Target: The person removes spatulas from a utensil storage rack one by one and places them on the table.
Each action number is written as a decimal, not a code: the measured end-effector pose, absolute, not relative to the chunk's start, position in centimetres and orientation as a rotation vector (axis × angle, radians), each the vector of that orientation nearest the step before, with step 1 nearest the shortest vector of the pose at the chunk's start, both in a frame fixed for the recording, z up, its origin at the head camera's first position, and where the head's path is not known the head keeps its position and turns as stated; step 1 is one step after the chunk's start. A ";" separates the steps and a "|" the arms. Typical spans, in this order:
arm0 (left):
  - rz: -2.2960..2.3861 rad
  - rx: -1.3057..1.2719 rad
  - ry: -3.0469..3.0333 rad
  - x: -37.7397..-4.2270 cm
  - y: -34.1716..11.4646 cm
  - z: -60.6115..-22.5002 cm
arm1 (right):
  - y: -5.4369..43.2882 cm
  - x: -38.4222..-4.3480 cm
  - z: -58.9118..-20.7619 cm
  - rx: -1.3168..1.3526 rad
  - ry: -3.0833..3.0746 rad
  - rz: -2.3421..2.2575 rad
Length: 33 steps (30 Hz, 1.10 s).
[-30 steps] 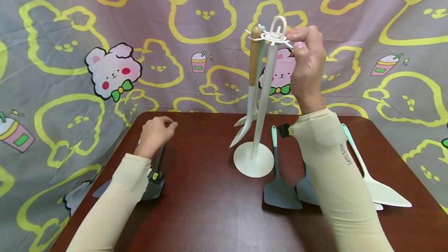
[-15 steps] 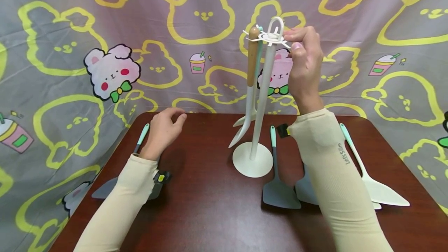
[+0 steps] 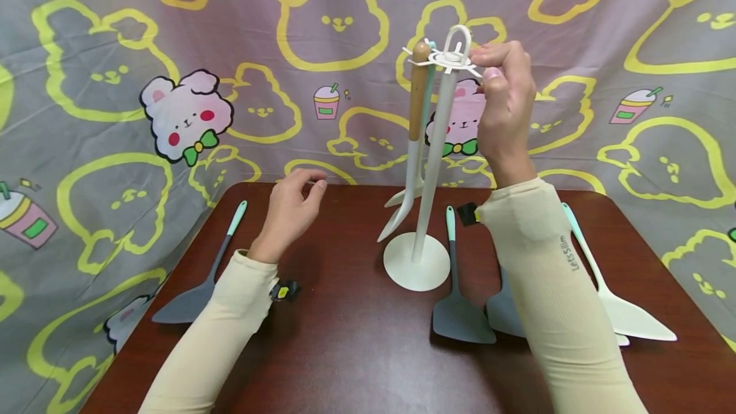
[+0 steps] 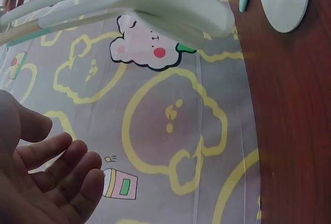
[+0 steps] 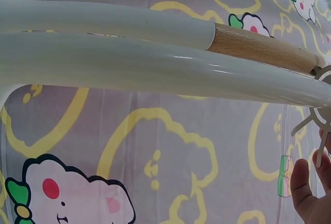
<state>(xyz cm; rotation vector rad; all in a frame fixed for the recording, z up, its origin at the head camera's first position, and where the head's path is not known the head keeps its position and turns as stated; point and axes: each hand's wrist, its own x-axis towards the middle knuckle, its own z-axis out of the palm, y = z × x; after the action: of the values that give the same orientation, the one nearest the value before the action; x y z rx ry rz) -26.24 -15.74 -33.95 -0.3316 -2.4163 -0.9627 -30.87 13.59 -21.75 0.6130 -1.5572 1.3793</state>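
Observation:
A white utensil stand with a round base stands upright mid-table in the head view. My right hand pinches a hook on the right side of its top ring; in the right wrist view, the thumb and fingers meet around that hook. From the ring's left side hangs a wooden-handled utensil with a white lower part. Behind it hangs a second one with a mint handle, mostly covered. Left of the stand, my left hand hovers holding nothing, its fingers loosely bent.
A grey spatula with a mint handle lies at the table's left. Right of the base lie another grey spatula, a partly covered grey head and a white turner. My right forearm passes over these. A patterned cloth hangs behind.
My left hand has moved right and away from the left spatula, which now shows fully. My right hand stays at the ring, and the stand has not visibly moved.

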 end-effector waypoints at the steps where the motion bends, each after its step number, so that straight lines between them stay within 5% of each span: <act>1: -0.968 -0.338 -2.414 -26.3 -15.6 -34.0 | 13.6 -30.9 -21.7 0.614 -1.555 1.377; 33: -1.160 -0.520 -2.294 -25.4 -9.5 -32.9 | 14.1 -30.9 -21.7 0.670 -1.546 1.313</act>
<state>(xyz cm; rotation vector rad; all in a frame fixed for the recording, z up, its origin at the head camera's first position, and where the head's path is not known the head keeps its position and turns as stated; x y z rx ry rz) -25.43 -9.49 -32.88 -0.5202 -2.2943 -1.1600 -30.86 14.13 -21.73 0.6704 -1.5459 1.3131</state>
